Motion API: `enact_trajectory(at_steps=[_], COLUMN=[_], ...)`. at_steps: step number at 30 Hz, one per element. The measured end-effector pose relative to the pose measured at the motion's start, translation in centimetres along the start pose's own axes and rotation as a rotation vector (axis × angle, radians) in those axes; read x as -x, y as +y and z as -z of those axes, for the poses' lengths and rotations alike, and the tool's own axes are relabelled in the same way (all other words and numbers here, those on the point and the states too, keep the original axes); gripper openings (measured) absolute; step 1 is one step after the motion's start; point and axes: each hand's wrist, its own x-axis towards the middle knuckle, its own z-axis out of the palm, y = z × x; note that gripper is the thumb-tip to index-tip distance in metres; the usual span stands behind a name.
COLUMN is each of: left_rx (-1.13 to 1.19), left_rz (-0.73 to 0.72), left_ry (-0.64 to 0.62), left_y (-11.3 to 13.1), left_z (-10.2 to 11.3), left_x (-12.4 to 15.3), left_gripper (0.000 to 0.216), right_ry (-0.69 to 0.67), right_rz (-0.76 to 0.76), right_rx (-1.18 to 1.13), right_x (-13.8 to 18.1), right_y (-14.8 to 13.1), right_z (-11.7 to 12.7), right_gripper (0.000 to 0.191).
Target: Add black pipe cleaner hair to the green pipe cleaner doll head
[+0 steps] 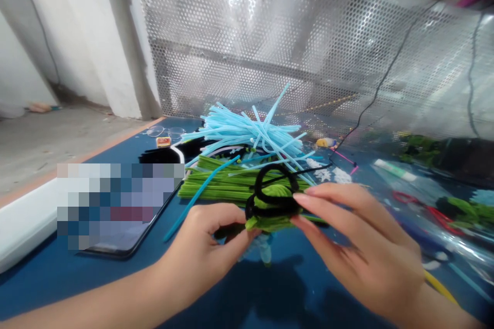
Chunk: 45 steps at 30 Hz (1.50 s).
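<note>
Between my hands, above the blue table, is a small green figure (275, 222) made of bent pipe cleaners. My left hand (216, 236) grips its left side between thumb and fingers. Black pipe cleaner (276, 170) curls in a loop over its top and wraps around it. My right hand (355, 236) pinches the black pipe cleaner at the figure's right side with thumb and fingertips. A pale blue piece (264, 249) shows beneath the figure. Its underside is partly hidden by my left fingers.
Behind my hands lie bundles of green pipe cleaners (219, 185), light blue pipe cleaners (231, 126) and black pipe cleaners (162, 154). A phone (131, 216) and a white case-like object (31, 229) are at left. Glasses (165, 132) lie at the far edge; red-handled scissors (405, 197) at right.
</note>
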Motion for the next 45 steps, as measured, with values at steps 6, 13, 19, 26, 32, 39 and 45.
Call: enact_trajectory(at_steps=[6, 13, 19, 26, 32, 39, 45], left_rx=[0.015, 0.032, 0.023, -0.052, -0.049, 0.239, 0.557], left_rz=[-0.110, -0.165, -0.208, -0.264, -0.146, -0.091, 0.113], left_ry=[0.024, 0.036, 0.062, 0.014, 0.051, -0.042, -0.157], left_y=[-0.1, 0.1, 0.4, 0.5, 0.4, -0.7, -1.9], left_z=[-0.2, -0.3, -0.3, -0.1, -0.5, -0.5, -1.9], left_x=[0.5, 0.7, 0.8, 1.2, 1.1, -0.1, 0.2], left_gripper=[0.015, 0.013, 0.012, 0.012, 0.012, 0.011, 0.021], right_ry=[-0.059, -0.101, -0.096, -0.132, -0.115, -0.083, -0.223], right_rz=[-0.012, -0.107, -0.128, 0.018, -0.005, -0.239, -0.352], right_rx=[-0.073, -0.144, -0.141, -0.028, -0.051, 0.121, 0.299], right_x=[-0.6, -1.4, -1.0, -1.0, -1.5, -0.9, 5.7], right_y=[-0.8, -1.7, -1.8, -1.5, -1.0, 2.8, 5.6], right_z=[0.5, 0.9, 0.6, 1.2, 2.0, 5.8, 8.7], right_gripper=[0.027, 0.019, 0.019, 0.022, 0.019, 0.010, 0.008])
